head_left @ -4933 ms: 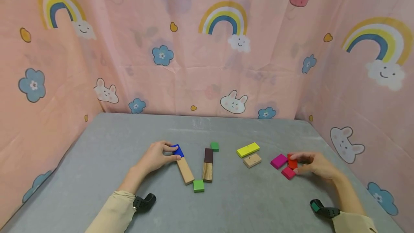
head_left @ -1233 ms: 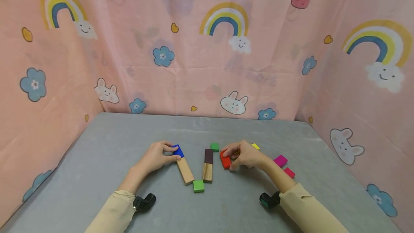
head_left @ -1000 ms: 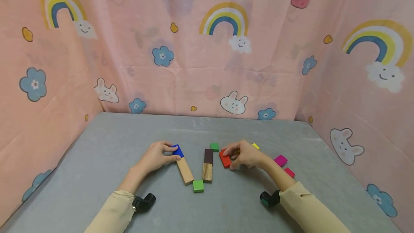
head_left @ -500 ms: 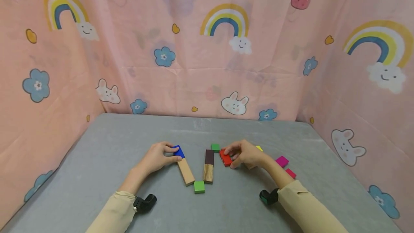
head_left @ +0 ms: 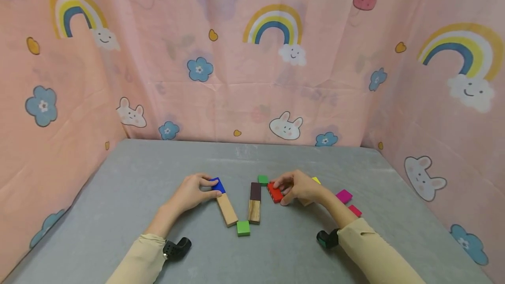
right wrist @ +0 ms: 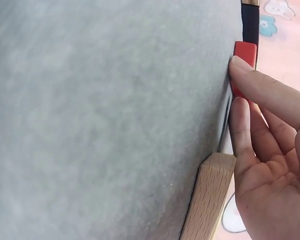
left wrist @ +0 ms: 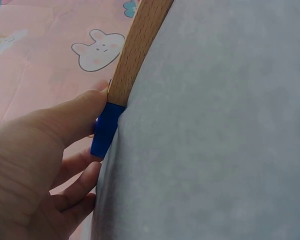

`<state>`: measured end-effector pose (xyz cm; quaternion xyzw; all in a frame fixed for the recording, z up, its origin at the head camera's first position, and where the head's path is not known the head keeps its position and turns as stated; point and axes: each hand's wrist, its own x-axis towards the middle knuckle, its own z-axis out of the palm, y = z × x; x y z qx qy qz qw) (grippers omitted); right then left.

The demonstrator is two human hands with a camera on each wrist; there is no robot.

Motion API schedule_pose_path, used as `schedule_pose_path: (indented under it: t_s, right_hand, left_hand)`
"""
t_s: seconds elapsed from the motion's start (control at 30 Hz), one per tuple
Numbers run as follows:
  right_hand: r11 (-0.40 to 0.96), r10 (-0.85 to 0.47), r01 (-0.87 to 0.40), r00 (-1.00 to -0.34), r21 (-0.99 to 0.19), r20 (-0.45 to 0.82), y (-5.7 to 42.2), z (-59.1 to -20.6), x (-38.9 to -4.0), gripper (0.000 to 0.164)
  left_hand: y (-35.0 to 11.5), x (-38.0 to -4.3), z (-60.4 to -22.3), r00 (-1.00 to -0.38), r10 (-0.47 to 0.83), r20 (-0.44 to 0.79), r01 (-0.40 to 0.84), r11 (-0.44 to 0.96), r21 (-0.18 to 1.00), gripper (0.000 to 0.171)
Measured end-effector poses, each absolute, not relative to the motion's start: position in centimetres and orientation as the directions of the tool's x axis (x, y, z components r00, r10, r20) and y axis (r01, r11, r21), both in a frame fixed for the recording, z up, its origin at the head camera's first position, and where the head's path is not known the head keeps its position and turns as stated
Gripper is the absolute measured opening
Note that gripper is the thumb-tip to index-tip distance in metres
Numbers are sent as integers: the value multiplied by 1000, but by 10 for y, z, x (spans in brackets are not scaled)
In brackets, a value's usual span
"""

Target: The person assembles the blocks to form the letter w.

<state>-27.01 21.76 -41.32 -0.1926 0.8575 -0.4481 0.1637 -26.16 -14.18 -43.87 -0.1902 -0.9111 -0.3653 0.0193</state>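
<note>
My left hand pinches a blue block lying end to end with a long natural wood block; the left wrist view shows thumb and fingers on the blue block's sides. A light green block sits at the lower end. To its right a striped wood block lines up with a dark brown block, with a darker green block at the top. My right hand pinches a red block between thumb and fingers, close beside the green and brown blocks.
Partly hidden behind my right hand are a yellow block and a light wood block. Farther right lie a magenta block and a pinkish-red block. A pink patterned curtain surrounds the grey table.
My right hand has taken the red block from the group at the right and carried it left, beside the brown block. My left hand has stayed on the blue block.
</note>
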Motion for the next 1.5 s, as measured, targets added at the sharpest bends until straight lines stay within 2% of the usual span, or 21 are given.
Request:
schedule_pose_path:
  t_s: [0.8,1.5]
  right_hand:
    - [495,-465,-151,-878,-856,-115,220,-413,-270,34]
    - [502,-500,-196,-860,-842,-98,219,-416,-274,32]
  left_hand:
    - [-141,-262,-439,-930,328,166,351,661,663,45]
    - [-141,-262,-438,-925,335,179,365,656,661,44]
